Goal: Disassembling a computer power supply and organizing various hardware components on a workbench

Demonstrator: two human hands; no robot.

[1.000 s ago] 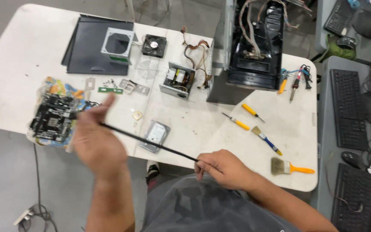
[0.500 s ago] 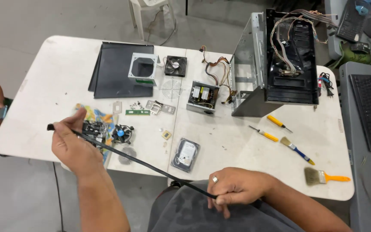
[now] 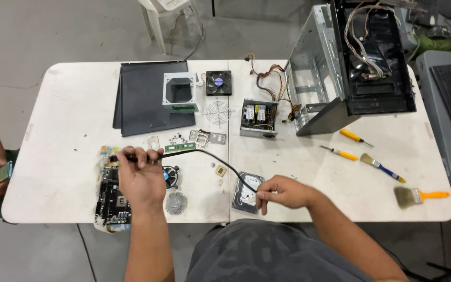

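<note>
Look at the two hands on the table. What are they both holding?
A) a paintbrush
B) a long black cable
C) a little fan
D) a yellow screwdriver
B: the left hand pinches one end of the black cable above the motherboard, and the right hand grips the other end beside the hard drive.

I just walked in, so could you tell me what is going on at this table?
A person holds a black cable between both hands: the left hand over a motherboard, the right hand beside a hard drive. An open computer case, power supply, fan, screwdrivers and brushes lie on the white table.
</note>
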